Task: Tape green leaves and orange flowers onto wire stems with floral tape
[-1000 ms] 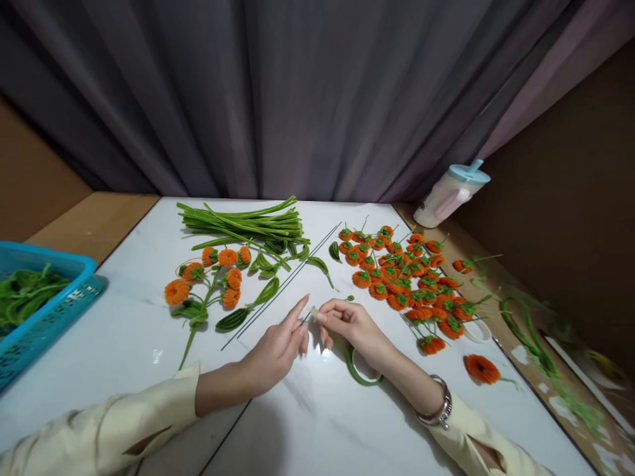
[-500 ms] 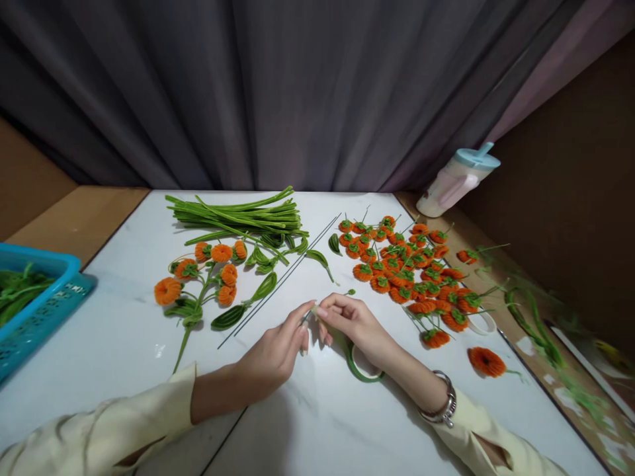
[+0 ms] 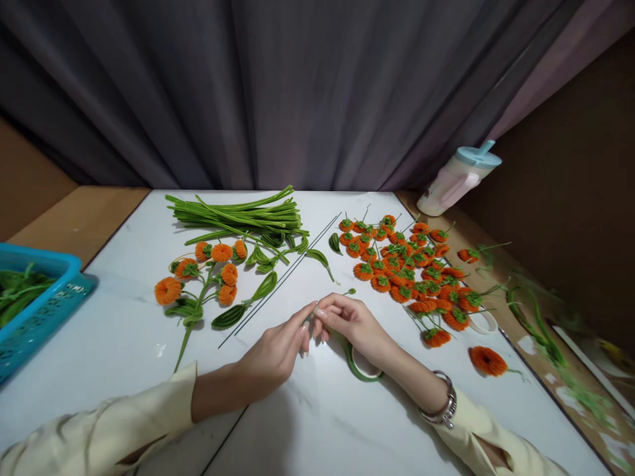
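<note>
My left hand [image 3: 275, 354] and my right hand [image 3: 354, 325] meet fingertip to fingertip over the middle of the table, both pinched. Between the left fingers is the end of what looks like a thin wire, mostly hidden. The right thumb and forefinger pinch a strip of green floral tape [image 3: 341, 341], whose roll [image 3: 366, 378] lies under the right wrist. A small green bud tip [image 3: 352, 291] shows just beyond the right knuckles. Left of the hands lie a dark green leaf [image 3: 229, 317] and a branch of orange fuzzy flowers [image 3: 221, 252].
Green fuzzy stems [image 3: 238, 217] lie in a bundle at the back. Many loose orange flower heads [image 3: 397, 261] spread across the right side. At the far left stands a blue basket [image 3: 74, 291] with greenery. A lidded tumbler [image 3: 449, 185] stands at the back right.
Both hands stay in nearly the same place. The fingertips have shifted slightly and closed together, and the pale bit between them shows less.
</note>
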The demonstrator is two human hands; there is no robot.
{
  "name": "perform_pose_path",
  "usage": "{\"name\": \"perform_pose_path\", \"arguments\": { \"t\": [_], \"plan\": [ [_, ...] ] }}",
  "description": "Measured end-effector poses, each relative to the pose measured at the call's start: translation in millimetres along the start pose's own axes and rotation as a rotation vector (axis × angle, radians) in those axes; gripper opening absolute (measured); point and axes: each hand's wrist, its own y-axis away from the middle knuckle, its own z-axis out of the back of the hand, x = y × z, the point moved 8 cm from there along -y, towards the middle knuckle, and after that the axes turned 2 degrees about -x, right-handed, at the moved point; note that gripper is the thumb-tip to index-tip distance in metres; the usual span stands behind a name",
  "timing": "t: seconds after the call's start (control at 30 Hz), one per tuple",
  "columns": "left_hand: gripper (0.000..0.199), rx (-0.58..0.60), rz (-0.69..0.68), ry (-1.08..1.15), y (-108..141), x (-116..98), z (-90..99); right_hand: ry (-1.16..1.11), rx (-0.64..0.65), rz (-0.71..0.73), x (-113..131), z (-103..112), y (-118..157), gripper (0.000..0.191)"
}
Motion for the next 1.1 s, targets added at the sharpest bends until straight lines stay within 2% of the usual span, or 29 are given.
{"name": "perform_pose_path", "arguments": {
  "t": [0.23, 0.4, 0.7, 1.1],
  "plan": [
    [0.044, -0.048, 0.012, 0.087, 2.1, 6.7, 2.0, -0.087, 0.048, 0.008, 5.0, -10.8, 2.0, 0.027],
    [0.042, -0.048, 0.01, 0.155, 1.0, 10.8, 1.0, -0.101, 0.016, -0.006, 2.7, -9.3, 1.8, 0.026],
    [0.048, -0.017, 0.116, 0.522, -2.3, 7.7, -2.1, -0.111, -0.094, 0.056, 1.4, -4.8, 4.2, 0.036],
    [0.039, 0.002, 0.054, 0.515, -2.4, 9.9, -4.0, -0.135, -0.04, 0.058, 2.5, -6.8, 2.8, 0.027]
  ]
}}
